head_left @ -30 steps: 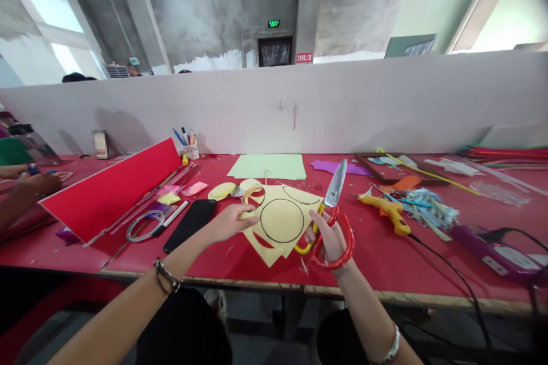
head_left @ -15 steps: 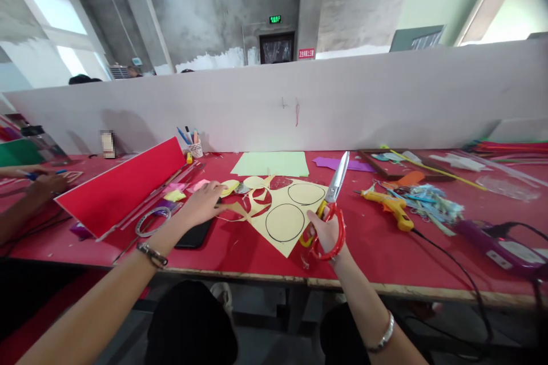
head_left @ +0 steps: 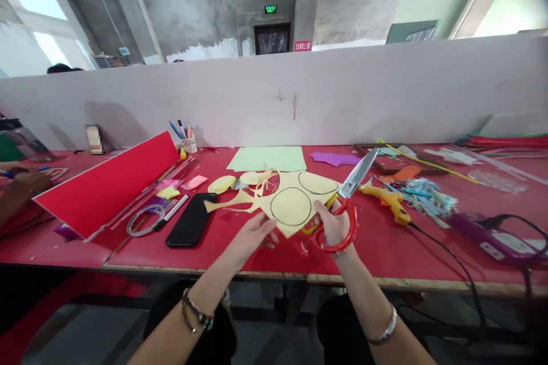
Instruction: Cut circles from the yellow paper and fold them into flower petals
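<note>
While the right hand point(head_left: 334, 226) pinches paper point(head_left: 291, 206) and scissors point(head_left: 358, 175), the left hand point(head_left: 252, 238) has returned, grip spread.

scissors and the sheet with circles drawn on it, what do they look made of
The scissors have silvery blades with a bright sheen, so probably polished metal. The red loop looks like glossy plastic, by its highlights, though it could be a wrapped covering. The sheet seems to be paper or thin card, matte: flat, thin-edged, without shine. Thin foam can't be ruled out.
</note>
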The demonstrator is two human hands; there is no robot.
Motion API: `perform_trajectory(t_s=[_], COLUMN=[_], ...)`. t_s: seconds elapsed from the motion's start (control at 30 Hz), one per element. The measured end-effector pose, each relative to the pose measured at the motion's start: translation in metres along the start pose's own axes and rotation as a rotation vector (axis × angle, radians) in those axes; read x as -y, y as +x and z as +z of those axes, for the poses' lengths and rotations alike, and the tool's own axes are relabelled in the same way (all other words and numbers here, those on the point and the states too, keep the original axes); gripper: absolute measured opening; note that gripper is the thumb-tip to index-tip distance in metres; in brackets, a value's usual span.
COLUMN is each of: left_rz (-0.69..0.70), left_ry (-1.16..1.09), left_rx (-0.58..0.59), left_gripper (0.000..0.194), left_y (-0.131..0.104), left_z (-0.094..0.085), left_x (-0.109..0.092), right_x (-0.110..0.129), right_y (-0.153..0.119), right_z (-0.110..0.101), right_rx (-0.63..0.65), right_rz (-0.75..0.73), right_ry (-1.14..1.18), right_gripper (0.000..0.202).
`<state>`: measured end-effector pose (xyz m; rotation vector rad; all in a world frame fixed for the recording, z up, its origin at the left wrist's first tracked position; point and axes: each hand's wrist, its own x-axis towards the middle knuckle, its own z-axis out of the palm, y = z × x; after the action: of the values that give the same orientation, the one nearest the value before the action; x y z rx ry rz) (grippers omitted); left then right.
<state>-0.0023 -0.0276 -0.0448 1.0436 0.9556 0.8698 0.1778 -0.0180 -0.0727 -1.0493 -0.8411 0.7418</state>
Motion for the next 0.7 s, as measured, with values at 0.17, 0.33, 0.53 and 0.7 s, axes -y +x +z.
perform_trajectory(t_s=[0.17, 0.33, 0.53, 0.7], left_rz=[0.020, 0.033, 0.059, -0.052], left_ry=[-0.174, -0.172, -0.152, -0.043], left_rx=[-0.124, -0.131, -0.134, -0.063], left_gripper=[0.031, 0.029, 0.029, 0.024], left_y=[0.026, 0.029, 0.023, 0.016], left_z=[0.010, 0.003, -0.020, -0.015], left_x=[0.002, 0.001, -0.009, -0.002], right_x=[-0.001, 0.002, 0.007, 0.007], right_y=[0.000, -0.002, -0.002, -0.004], right_z=[-0.001, -0.002, -0.006, -0.004], right_rx=[0.047, 0.135, 0.189, 0.209], right_rz=[0.036, 0.085, 0.133, 0.133], right_ry=[0.059, 0.073, 0.072, 0.045], right_gripper=[0.027, 0.027, 0.028, 0.028])
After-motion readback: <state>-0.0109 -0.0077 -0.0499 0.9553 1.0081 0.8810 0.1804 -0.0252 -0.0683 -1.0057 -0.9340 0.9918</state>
